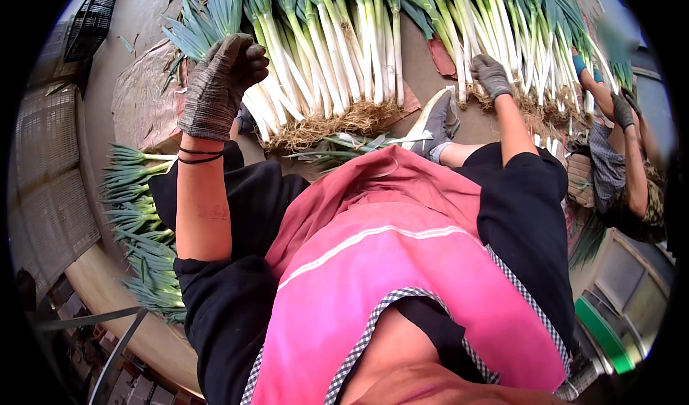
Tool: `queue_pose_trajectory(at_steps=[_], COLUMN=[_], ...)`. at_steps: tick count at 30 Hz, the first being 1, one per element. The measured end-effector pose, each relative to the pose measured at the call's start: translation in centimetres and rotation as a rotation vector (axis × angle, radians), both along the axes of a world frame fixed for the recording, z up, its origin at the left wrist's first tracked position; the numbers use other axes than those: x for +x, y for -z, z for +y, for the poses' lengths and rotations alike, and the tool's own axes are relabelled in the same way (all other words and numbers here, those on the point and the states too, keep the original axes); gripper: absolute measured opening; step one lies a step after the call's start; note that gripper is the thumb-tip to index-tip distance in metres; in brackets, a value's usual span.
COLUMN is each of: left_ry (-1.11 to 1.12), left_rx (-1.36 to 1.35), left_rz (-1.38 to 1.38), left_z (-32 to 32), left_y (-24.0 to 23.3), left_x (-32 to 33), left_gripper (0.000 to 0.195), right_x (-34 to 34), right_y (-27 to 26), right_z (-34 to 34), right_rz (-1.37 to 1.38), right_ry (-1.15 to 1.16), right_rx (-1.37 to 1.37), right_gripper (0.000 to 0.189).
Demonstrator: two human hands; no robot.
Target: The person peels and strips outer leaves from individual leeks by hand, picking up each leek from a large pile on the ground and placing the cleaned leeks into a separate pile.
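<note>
My left hand point(223, 85), in a dark ribbed work glove, is raised beside the left heap of leeks point(328, 60). Its fingers are curled and I see nothing in them, though the palm is partly hidden. These leeks lie side by side, green leaves away from me and rooty ends towards me. Over on the right, my gloved right hand point(491, 75) is closed around the lower white shaft of a leek point(467, 25). That leek lies at the near side of a second heap of leeks point(530, 44), whose roots trail on the floor.
Trimmed leaves point(350, 145) lie by my shoe point(433, 122). More leeks point(142, 216) are stacked at my left. Beyond them stand plastic crates point(51, 152) and a black crate point(91, 23). A gloved co-worker point(627, 163) sits at the right with leeks.
</note>
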State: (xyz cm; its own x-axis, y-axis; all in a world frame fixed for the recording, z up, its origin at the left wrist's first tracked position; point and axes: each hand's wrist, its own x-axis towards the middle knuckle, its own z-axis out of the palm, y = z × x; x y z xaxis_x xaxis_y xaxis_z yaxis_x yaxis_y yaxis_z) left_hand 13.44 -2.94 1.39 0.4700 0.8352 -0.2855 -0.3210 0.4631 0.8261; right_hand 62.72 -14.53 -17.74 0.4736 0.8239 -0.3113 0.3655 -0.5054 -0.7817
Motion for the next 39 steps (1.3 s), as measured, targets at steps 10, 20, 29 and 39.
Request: queue_pose_trajectory(at_steps=[10,20,29,39], left_ry=[-0.117,0.141,-0.401,-0.616], left_rx=[0.101,0.045,-0.193,-0.145], left_rz=[0.151,0.33,-0.013,-0.127], left_z=[0.0,-2.4,-0.6,5.9], left_y=[-1.7,1.6,3.2,4.1], left_x=[0.2,5.0,8.1,1.3], left_gripper=[0.026,0.032,0.02,0.022], right_x=[-21.7,-24.8,-28.1,-19.5], right_y=[6.9,-10.6,-12.4,-1.6], right_z=[4.2,0.5,-3.4,-5.3], right_rz=[-0.308,0.999,0.57,-0.198], right_ry=[-0.184,-0.136,-0.585,-0.638], right_rx=[-0.348,0.1,-0.098,0.065], right_gripper=[0.048,0.017,0.036,0.039])
